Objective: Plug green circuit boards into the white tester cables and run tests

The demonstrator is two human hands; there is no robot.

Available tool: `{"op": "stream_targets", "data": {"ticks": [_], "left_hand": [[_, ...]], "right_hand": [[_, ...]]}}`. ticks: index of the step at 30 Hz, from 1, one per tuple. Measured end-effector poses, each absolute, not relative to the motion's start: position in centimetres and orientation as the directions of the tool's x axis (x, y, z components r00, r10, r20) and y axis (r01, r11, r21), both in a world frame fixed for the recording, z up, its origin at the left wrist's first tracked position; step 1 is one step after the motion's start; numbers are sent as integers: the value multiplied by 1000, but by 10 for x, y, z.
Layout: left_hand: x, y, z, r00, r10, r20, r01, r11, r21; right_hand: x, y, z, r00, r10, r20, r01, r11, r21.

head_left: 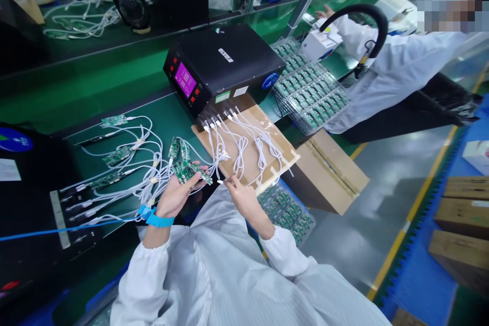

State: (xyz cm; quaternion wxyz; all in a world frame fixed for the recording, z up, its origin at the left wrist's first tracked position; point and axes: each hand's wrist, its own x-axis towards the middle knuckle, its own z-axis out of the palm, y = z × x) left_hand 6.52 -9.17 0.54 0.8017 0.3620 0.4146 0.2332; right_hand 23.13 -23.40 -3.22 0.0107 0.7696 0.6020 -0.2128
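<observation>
My left hand (pixel 176 194), with a blue wrist strap (pixel 158 218) at the wrist, is closed around several green circuit boards (pixel 184 170). Just to its right, my right hand (pixel 241 196) pinches a white cable plug (pixel 220 182) close to the end of one board; whether the two touch I cannot tell. White cables (pixel 151 183) lie bunched to the left of my hands, some joined to more boards (pixel 119 155) on the green bench. More white cables (pixel 240 155) run from the black test box (pixel 225 69) across a brown board.
Clear trays of circuit boards (pixel 311 91) stand right of the test box, and another tray (pixel 286 209) sits low beside my right arm. A cardboard box (pixel 330 170) is at the right. A co-worker's sleeve (pixel 412 63) reaches in near a black bent hose (pixel 382 25).
</observation>
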Motion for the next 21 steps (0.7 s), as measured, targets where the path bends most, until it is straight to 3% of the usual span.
{"op": "stream_targets", "data": {"ticks": [2, 4, 6, 8, 11, 21], "left_hand": [[75, -94, 4, 533, 680, -504, -86, 635, 767], [84, -96, 3, 518, 688, -508, -109, 642, 759], [92, -97, 1, 504, 704, -500, -145, 640, 755], [99, -99, -1, 488, 722, -490, -180, 633, 753], [105, -100, -3, 473, 735, -486, -201, 627, 752], [106, -104, -1, 489, 730, -478, -212, 630, 747]], "right_hand": [[233, -236, -36, 223, 940, -259, 893, -304, -333], [236, -239, -39, 284, 954, -96, 788, -289, -544], [239, -241, -40, 380, 923, 59, 593, -194, -781], [240, -241, -38, 471, 873, 126, 382, -73, -921], [237, -239, -34, 539, 832, 135, 233, 6, -972], [234, -233, -30, 579, 806, 120, 208, -4, -978]]}}
